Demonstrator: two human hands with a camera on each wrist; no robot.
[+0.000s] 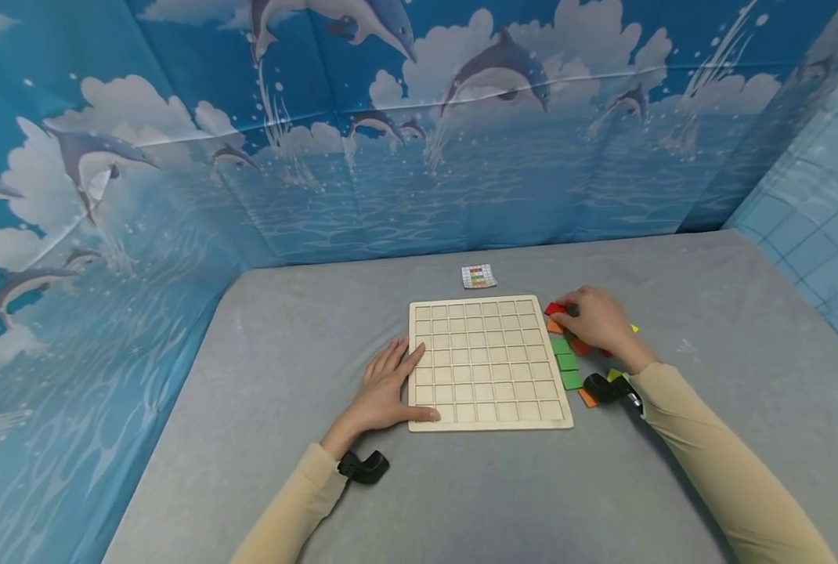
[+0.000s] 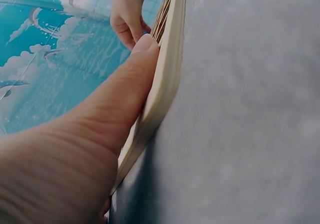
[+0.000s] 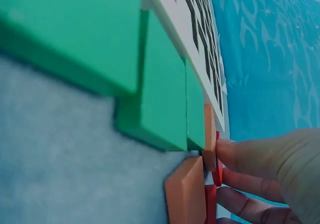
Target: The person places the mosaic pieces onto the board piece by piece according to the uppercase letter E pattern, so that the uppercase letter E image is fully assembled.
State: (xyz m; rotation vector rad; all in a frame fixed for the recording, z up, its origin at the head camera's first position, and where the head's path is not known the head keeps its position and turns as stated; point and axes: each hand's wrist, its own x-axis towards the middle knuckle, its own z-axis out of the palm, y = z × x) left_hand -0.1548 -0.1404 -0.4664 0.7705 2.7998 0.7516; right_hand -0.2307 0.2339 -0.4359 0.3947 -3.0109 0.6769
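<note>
The left hand (image 1: pixel 384 388) lay flat, fingers straight, steadying the wooden grid board (image 1: pixel 488 362); the right hand (image 1: pixel 595 319) pinched a red tile (image 1: pixel 554 309) beside the board's far right corner; probably light, stiff, best gripped by its edges.

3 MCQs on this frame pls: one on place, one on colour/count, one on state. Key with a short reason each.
1. Where does the small pattern card lie?
A. on the wooden grid board
B. on the table beyond the board's far edge
C. under the left hand

2. What colour are the three tiles in a row along the board's right edge?
A. green
B. blue
C. white

3. What state are the cells of the wooden grid board in?
A. all filled with tiles
B. half filled
C. all empty

Key:
1 B: the card sits on the grey table, apart from the board.
2 A: the green tiles show in the head and right wrist views.
3 C: no tile sits in any cell. The left hand rests flat at the board's left edge, and the right hand touches a red tile beside it.
</note>
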